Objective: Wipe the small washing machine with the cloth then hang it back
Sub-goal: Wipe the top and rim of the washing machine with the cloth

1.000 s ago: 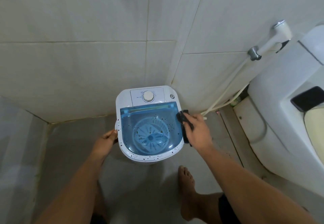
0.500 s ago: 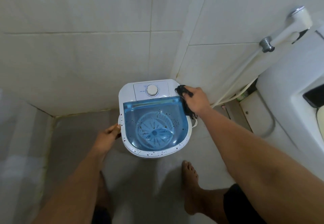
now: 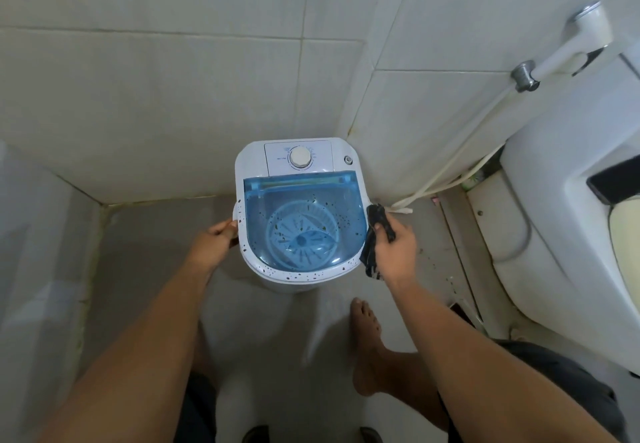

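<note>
Both hands were at the washing machine (image 3: 300, 214), one on each side of it. The right hand (image 3: 394, 252) gripped the dark cloth (image 3: 375, 234), with the fingers curled around it, and pressed it against the right edge of the machine, just beside the blue lid (image 3: 304, 210). One end of the cloth stood up above the fingers and the other end hung down below the hand, so its long axis ran from the far side toward the person. The left hand (image 3: 216, 238) gripped the left rim of the machine, fingers curled on the edge, and it seemed to hold the machine steady.

The machine stood on the floor (image 3: 156, 252) in the corner of the tiled walls, directly in front of the person and between the two arms. Dark spots lay on the near white rim (image 3: 301, 274) and on the lid. My judgement is that the wiping was only partly done: the spotted near rim was close to the right hand, toward the person and to the left, so this hand was the better one to reach it.

Both arms reached forward and down. A bare foot (image 3: 363, 321) stood near the machine. A toilet (image 3: 554, 234) was well to the right, with a sprayer (image 3: 568, 47) and its hose (image 3: 460, 162) on the wall.
</note>
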